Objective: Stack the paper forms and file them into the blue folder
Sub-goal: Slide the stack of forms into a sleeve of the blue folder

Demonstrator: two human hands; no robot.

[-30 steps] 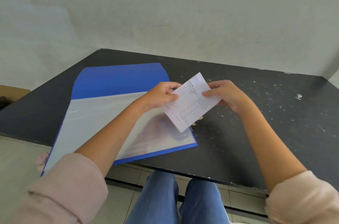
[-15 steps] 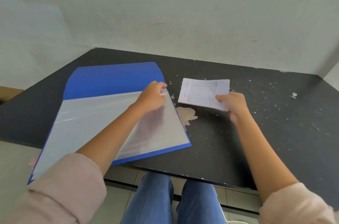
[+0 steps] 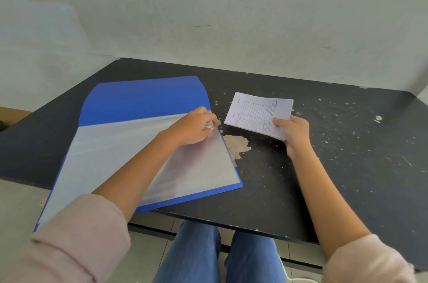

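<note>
At centre frame the left hand (image 3: 196, 125) pinches the upper right corner of the clear sleeve (image 3: 139, 155) in the open blue folder (image 3: 143, 99), which overhangs the table's (image 3: 347, 167) near edge, while the right hand (image 3: 294, 132) grips the paper forms (image 3: 257, 113) just right of it, with bare tabletop beyond.

Blue folder (image 3: 143, 102) at left, open tabletop (image 3: 347, 167) at right — wall (image 3: 231, 16) behind

Single head-worn wide-angle view, forward and down, close above the black table (image 3: 335, 178).
</note>
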